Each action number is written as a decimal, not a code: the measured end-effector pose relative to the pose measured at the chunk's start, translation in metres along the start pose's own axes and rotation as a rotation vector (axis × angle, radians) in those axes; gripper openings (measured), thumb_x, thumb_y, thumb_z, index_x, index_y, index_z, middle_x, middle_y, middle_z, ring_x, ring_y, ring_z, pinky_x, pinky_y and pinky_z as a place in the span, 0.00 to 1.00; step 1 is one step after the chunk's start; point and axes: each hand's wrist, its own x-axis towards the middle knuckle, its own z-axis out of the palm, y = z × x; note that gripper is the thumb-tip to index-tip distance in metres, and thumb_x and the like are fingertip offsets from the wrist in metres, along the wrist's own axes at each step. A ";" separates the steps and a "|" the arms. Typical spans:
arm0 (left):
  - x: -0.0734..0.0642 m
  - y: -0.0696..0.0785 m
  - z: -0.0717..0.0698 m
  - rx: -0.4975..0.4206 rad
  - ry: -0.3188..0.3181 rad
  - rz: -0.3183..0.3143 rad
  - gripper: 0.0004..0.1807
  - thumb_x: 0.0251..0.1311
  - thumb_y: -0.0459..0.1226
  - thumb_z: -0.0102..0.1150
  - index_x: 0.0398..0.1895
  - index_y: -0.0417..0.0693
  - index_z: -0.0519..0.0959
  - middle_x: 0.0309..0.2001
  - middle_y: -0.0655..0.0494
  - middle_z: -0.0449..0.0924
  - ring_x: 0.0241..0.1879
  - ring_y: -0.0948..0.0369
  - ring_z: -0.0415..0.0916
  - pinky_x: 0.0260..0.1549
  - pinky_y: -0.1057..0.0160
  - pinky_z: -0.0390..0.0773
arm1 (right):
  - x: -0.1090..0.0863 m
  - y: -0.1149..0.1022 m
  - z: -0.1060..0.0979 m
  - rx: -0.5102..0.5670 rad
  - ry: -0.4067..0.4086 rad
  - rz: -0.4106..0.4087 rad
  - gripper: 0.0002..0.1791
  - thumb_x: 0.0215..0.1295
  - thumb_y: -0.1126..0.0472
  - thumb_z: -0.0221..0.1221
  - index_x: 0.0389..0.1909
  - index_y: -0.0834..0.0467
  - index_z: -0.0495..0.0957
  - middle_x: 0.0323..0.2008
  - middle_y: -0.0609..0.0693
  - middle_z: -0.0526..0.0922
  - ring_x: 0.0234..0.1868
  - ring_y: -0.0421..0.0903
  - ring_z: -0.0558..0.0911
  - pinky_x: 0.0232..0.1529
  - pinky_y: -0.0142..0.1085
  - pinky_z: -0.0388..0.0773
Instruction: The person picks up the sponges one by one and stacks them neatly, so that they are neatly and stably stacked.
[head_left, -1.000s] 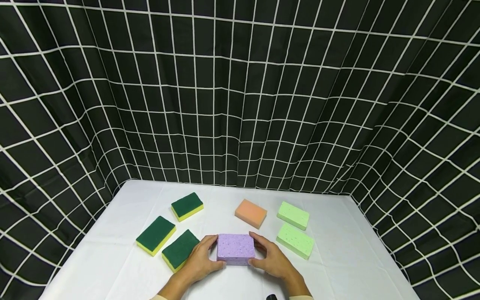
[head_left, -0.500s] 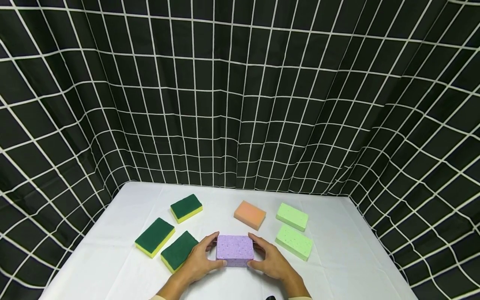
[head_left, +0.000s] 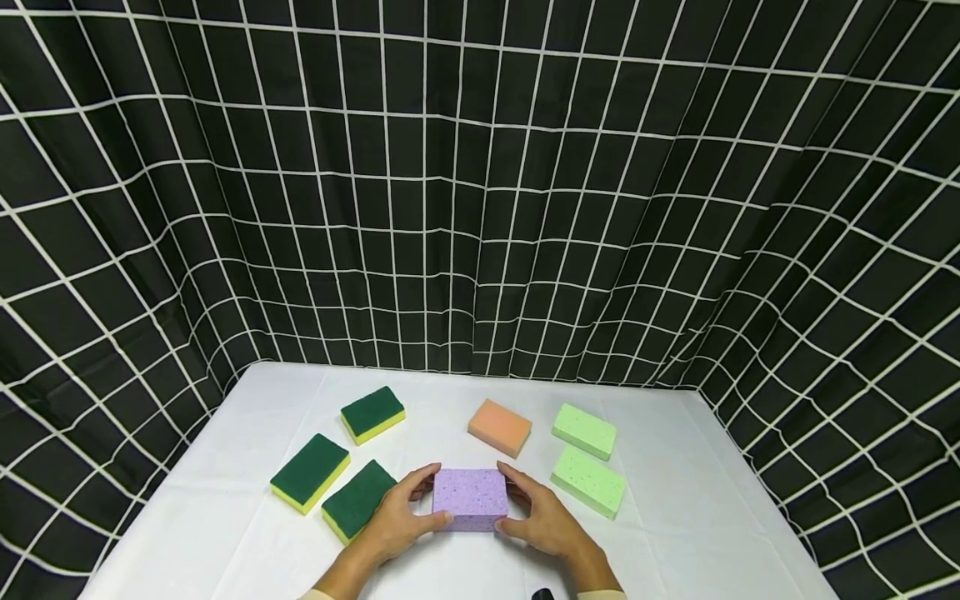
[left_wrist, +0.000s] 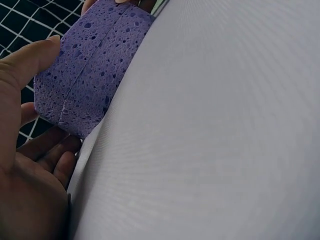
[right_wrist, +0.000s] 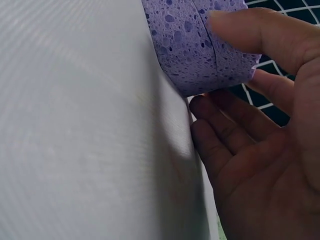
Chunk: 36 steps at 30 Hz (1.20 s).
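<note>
Purple sponges (head_left: 470,492) lie at the near middle of the white table, one flat on the other. A seam between the two layers shows on the side of the purple sponges (left_wrist: 95,60) in the left wrist view. My left hand (head_left: 401,517) holds their left end, thumb at the near side and index finger at the far corner. On the right end my right hand (head_left: 546,518) does the same. In the right wrist view the thumb of my right hand (right_wrist: 260,135) presses on the sponge side, while the lower fingers curl beside the table surface.
Several green-and-yellow scouring sponges (head_left: 310,472) lie to the left, one close to my left hand. An orange sponge (head_left: 499,427) sits beyond the purple ones. Two light green sponges (head_left: 588,482) are at the right. A gridded black curtain (head_left: 450,208) surrounds the white table (head_left: 697,517).
My left thumb has slid slightly up on the near edge of the purple sponges. Both hands otherwise keep their places, and the other sponges stay put.
</note>
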 end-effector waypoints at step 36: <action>0.000 -0.002 -0.001 0.013 -0.033 -0.045 0.42 0.50 0.42 0.74 0.67 0.40 0.66 0.56 0.52 0.75 0.56 0.52 0.69 0.55 0.48 0.68 | -0.045 -0.117 -0.102 -0.041 0.315 -0.634 0.33 0.40 0.85 0.65 0.54 0.76 0.72 0.50 0.66 0.76 0.46 0.51 0.75 0.42 0.37 0.70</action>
